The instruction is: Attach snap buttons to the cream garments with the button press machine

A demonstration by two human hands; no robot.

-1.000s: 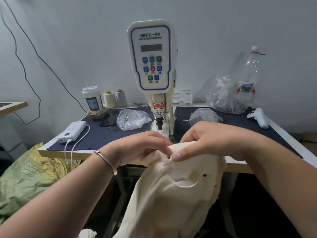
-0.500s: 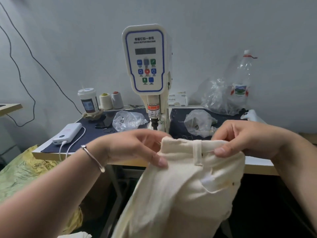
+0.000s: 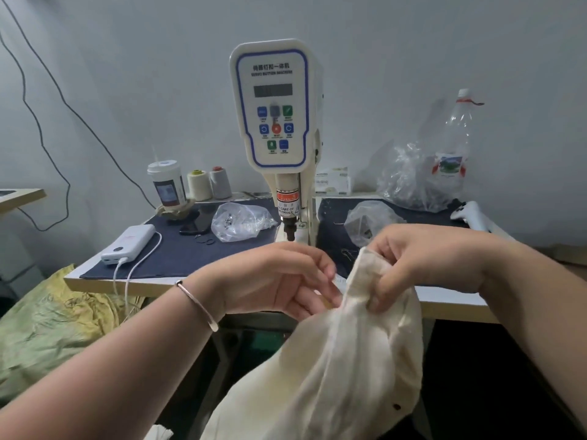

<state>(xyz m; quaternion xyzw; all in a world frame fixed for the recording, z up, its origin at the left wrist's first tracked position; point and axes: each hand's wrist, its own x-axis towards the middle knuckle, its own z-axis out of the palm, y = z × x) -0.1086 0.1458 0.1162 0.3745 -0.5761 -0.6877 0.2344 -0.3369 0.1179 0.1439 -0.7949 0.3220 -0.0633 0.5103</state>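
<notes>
Before the press machine (image 3: 275, 122), 2 hands apparently grip the cream garment (image 3: 343, 360).

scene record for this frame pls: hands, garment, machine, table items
left hand: fingers touch the cream garment at its left edge
right hand: grips bunched top of garment
garment: held in front of the table edge, not under the press
button press machine: display dark
table: power bank, two thread cones, plastic bag

One head-worn wide-angle view, looking forward and down from close behind both forearms, faces the button press machine (image 3: 275, 122) on the table (image 3: 143, 282) against the wall
</notes>
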